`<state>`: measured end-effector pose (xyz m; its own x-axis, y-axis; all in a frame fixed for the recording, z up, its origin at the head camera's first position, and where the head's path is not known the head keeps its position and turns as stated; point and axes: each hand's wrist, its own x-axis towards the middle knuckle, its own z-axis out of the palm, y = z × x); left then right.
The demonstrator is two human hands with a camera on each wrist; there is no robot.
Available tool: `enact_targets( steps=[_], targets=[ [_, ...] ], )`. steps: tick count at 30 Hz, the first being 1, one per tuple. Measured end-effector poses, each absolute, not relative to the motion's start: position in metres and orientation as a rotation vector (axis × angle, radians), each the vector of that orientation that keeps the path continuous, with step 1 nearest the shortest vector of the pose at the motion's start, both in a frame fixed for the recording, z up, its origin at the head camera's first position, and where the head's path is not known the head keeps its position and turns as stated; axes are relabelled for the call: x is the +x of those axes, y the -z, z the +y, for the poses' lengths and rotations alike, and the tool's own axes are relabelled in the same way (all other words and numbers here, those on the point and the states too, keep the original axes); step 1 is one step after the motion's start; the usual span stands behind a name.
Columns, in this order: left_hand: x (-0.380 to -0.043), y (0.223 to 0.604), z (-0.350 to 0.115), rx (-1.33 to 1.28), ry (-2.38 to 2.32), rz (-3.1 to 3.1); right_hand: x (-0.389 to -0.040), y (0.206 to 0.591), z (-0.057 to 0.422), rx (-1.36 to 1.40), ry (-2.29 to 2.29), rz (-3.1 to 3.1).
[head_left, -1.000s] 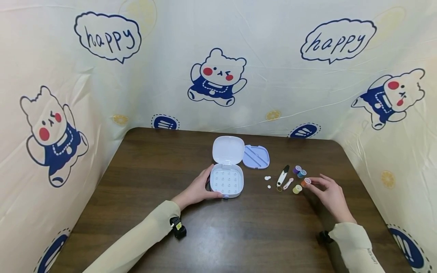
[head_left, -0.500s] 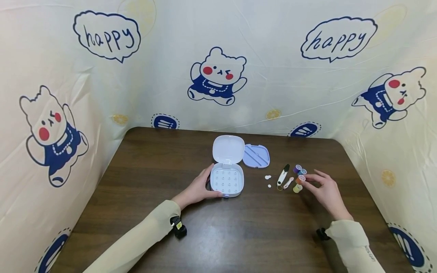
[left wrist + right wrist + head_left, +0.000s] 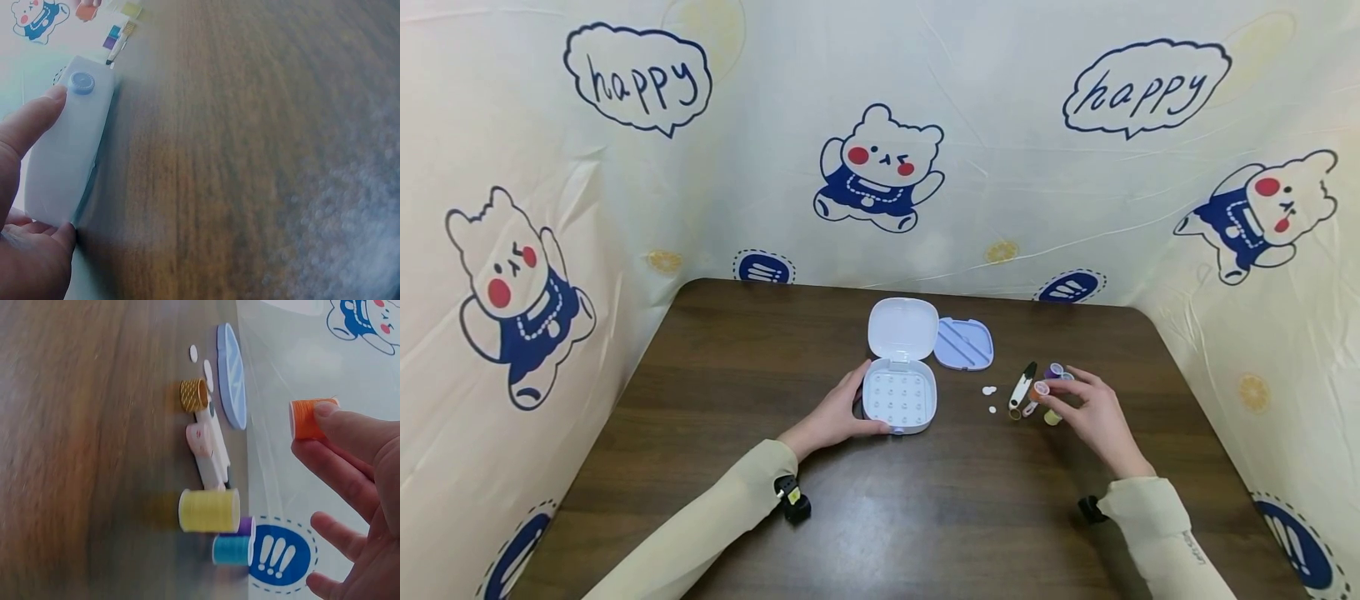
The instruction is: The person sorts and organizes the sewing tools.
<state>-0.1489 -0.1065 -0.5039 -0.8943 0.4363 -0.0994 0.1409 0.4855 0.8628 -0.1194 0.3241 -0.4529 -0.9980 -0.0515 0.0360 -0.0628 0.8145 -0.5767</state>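
My left hand [image 3: 835, 415] grips the left side of a pale blue sewing box [image 3: 69, 137], its thumb near the round front catch [image 3: 82, 82]. The box's lid [image 3: 903, 329] stands up at the back, and rows of small pegs show inside. Between thumb and fingers, my right hand [image 3: 1097, 421] pinches an orange thread spool [image 3: 306, 420], raised above the table; its other fingers are spread. Below it in the right wrist view lie a yellow spool [image 3: 209, 510], a blue spool [image 3: 231, 550] and a partly hidden purple spool [image 3: 247, 525].
Left of the spools lie white thread snips [image 3: 1021, 388], a gold thimble [image 3: 192, 395] and a small pinkish-white item [image 3: 199, 439]. Small white discs [image 3: 988, 390] lie nearer the box. A blue tray insert [image 3: 964, 343] rests beside the lid. Printed cloth [image 3: 1000, 192] hangs around the table.
My right hand has carried the orange spool left and slightly up, from beside the other spools to over the pinkish-white item. The left hand and box have stayed in place.
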Motion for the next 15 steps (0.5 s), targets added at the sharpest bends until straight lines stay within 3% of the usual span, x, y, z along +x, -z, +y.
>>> enact_targets(
  steps=[15],
  targets=[
    [-0.149,0.504,-0.107,0.48,-1.358,2.433,-0.13,0.457,0.294,0.252,-0.98,-2.912]
  ],
)
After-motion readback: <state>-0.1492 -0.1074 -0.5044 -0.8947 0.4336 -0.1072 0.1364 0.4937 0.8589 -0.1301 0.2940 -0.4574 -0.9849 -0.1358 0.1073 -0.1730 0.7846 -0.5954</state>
